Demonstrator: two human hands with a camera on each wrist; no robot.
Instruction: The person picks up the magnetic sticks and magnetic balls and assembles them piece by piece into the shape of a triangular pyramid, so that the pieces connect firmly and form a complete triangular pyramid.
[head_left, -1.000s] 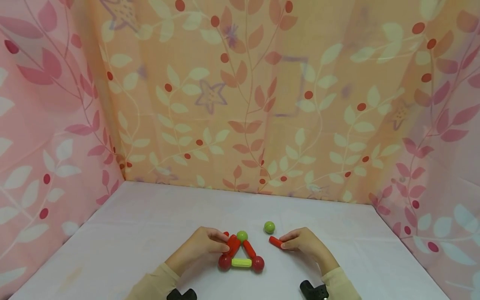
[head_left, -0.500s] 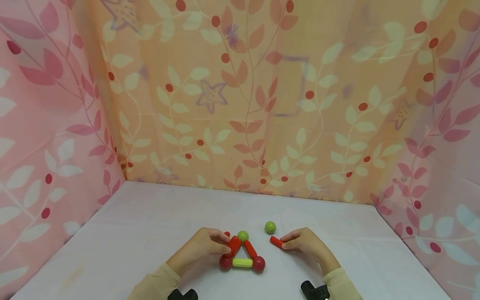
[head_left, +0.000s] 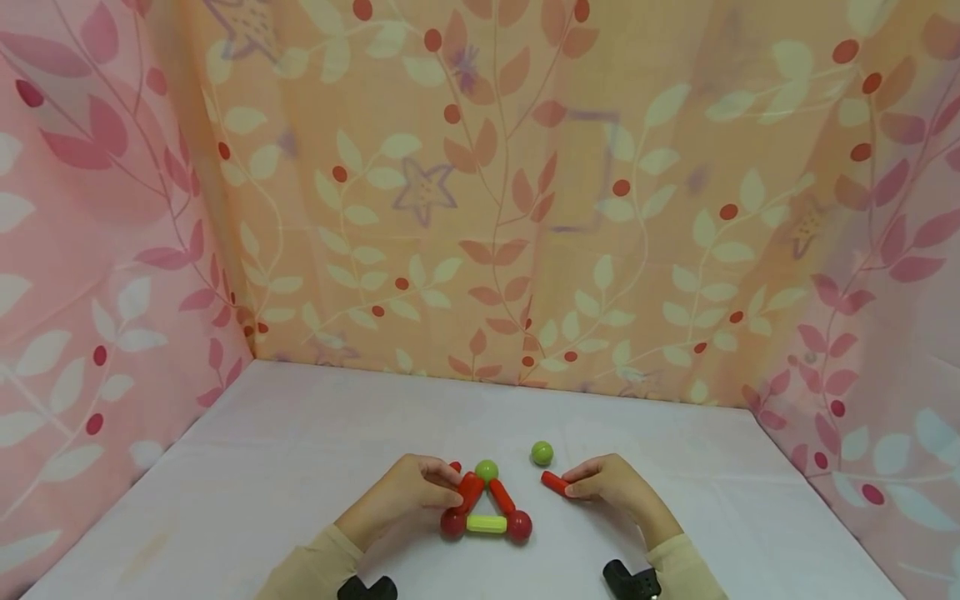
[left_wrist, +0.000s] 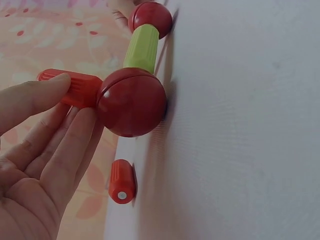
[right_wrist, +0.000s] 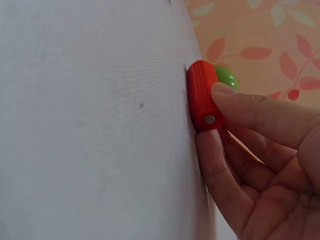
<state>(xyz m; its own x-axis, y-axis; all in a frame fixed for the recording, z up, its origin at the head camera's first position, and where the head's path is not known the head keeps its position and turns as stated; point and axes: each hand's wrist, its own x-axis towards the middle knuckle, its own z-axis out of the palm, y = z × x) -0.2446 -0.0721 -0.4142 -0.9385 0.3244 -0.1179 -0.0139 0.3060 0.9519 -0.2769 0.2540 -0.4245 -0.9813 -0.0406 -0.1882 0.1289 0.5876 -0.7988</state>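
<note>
In the head view, red balls [head_left: 519, 526], a yellow-green rod [head_left: 486, 524], red rods [head_left: 502, 497] and a green ball [head_left: 487, 472] form a triangle on the table. My left hand [head_left: 408, 492] pinches a red magnetic rod [left_wrist: 82, 89] between thumb and fingers. This rod rises from the left red ball [left_wrist: 132, 102] in the left wrist view. My right hand [head_left: 607, 483] pinches another red magnetic rod [right_wrist: 201, 92] close over the table, its silver end [right_wrist: 209, 119] showing. The left hand's fingers overlap part of the triangle's left side.
A loose green ball [head_left: 542, 452] sits behind the right hand's rod. A loose red rod [left_wrist: 122, 181] lies past the left fingers. The white cloth-covered table [head_left: 360, 408] ends at a leaf-patterned curtain [head_left: 420, 250], with pink cloth [head_left: 97, 250] at the sides.
The red rod in the left hand has tilted slightly against the triangle's left side. Otherwise both hands keep their places, and the whole view shifts only a little.
</note>
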